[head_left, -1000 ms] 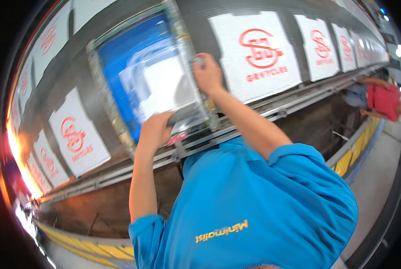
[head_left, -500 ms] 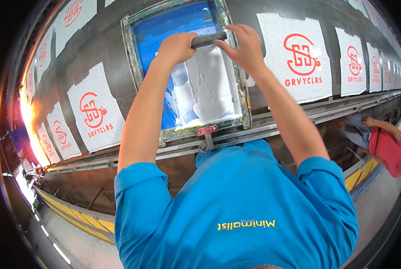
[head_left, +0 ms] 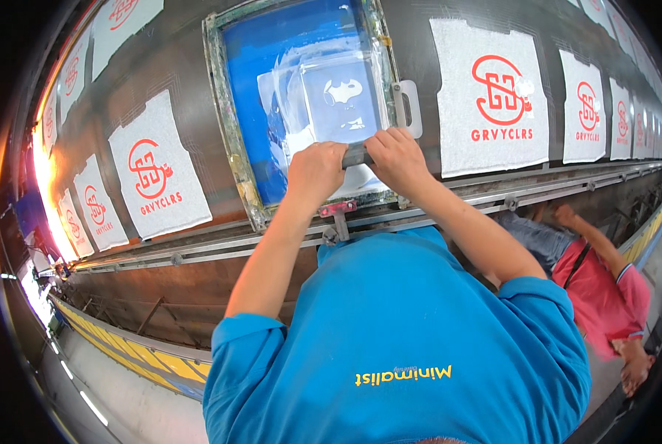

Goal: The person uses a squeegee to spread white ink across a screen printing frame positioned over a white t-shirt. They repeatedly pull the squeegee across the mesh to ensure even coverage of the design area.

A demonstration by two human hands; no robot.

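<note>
Dark tabletop (head_left: 187, 55) sweeps across a crowded workshop as a worker in a blue shirt (head_left: 420, 318) leans in at 6 o'clock from a grey squeegee-like bar (head_left: 357, 155), the centre for every bearing here. Closest to the shirt, a metal rail (head_left: 556, 186) edges the table, and a pink clamp (head_left: 338, 209) sits between 6 and 7 o'clock at the frame's near rim, apparently to steady it. Forearms converge from 7 and 4 o'clock, knuckles uppermost, the left hand (head_left: 316, 174) and right hand (head_left: 397, 161) clenched side by side around the bar, a hold that probably shares the pressure evenly. The bar spans the near half of a screen frame (head_left: 235, 159); its lower edge is hidden. White paste (head_left: 343, 92) lies at 12 o'clock on the blue-bordered mesh, whose raised walls likely contain it. Farther off, white cloth pieces with red prints lie flat at 2 (head_left: 496, 96) and 9 o'clock (head_left: 155, 164), spaced apart, perhaps so frames can fit between neighbours. Beyond, a co-worker in red (head_left: 601, 288) bends at 4 o'clock, and orange light (head_left: 46, 177) flares at 9.
</note>
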